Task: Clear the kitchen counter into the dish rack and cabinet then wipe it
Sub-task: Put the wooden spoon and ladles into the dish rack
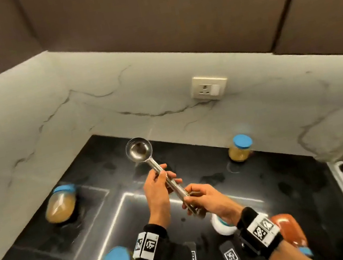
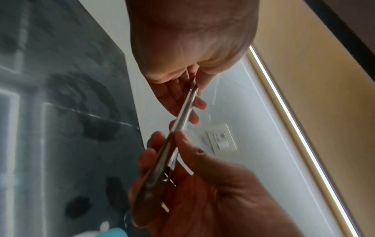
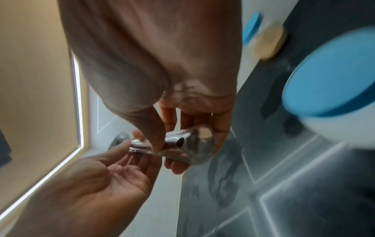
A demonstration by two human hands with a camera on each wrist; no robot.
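Above the black table (image 1: 266,181), a steel ladle (image 1: 156,169) is gripped by the left hand (image 1: 156,184) mid-handle and pinched by the right hand (image 1: 203,197) at its end, likely for a handover toward the rack.

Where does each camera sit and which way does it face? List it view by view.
Head: above, looking down at the black counter; both hands and wristbands show, left hand, right hand, gripping the steel ladle.
Left wrist: along the left palm toward the wall socket; the right hand opposite.
Right wrist: along the right palm toward the counter; the left hand opposite.
Shared: the ladle handle in all three.
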